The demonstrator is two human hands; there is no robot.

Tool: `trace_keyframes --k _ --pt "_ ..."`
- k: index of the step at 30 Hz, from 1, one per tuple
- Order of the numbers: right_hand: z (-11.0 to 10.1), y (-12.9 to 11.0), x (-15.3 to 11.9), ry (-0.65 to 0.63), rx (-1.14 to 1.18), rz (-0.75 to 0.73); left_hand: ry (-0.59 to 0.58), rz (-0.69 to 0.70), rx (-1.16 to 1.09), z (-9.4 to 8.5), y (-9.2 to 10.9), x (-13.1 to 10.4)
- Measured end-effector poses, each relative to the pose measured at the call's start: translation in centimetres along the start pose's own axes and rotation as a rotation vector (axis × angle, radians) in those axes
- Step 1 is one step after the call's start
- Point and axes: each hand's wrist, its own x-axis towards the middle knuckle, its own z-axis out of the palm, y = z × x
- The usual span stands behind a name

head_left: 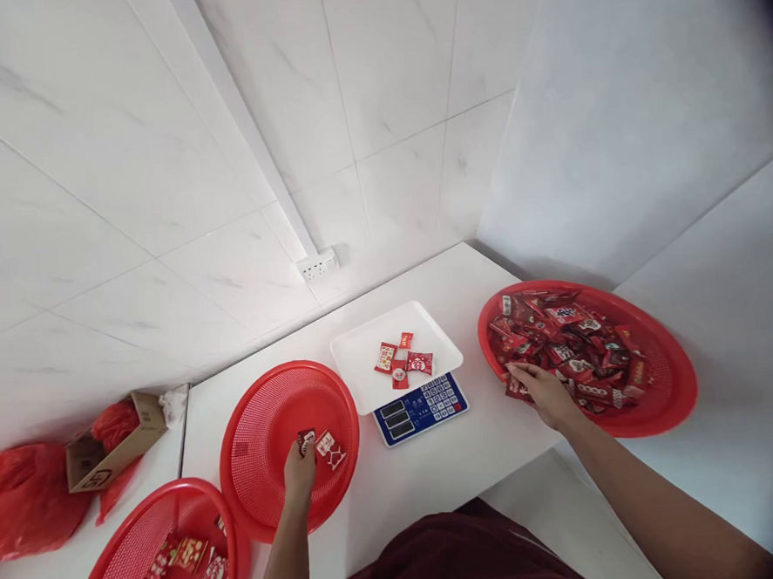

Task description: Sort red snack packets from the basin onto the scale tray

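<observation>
My left hand (300, 472) is inside the middle red basket (239, 456), its fingers closed on a dark red packet (306, 439). A pink and white packet (331, 450) lies beside it in that basket. At the near left edge of the full red basket (680, 381), my right hand (542, 392) pinches a dark red packet (518, 388). Many red packets (577, 348) fill this basket. Between my hands, several small red packets (420, 363) lie on the white tray (358, 361) of a scale with a blue keypad (422, 410).
Another red basket (121, 559) with several packets stands at the lower left. Behind it are a cardboard box (118, 454) and a red plastic bag (29, 499). A wall socket (318, 265) sits above the white table (493, 440). Walls border the back and right.
</observation>
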Motion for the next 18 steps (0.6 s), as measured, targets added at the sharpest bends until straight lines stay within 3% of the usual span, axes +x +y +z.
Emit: trace_keyframes --k 10,18 --pt "-1.2 0.6 0.4 -0.147 -0.088 -0.143 0.048 0.016 0.149 1.3 1.1 -2.9" --pt "-1.2 0.0 0.0 -0.136 -0.110 -0.114 0.039 0.031 0.221 1.8 1.8 -3.8"
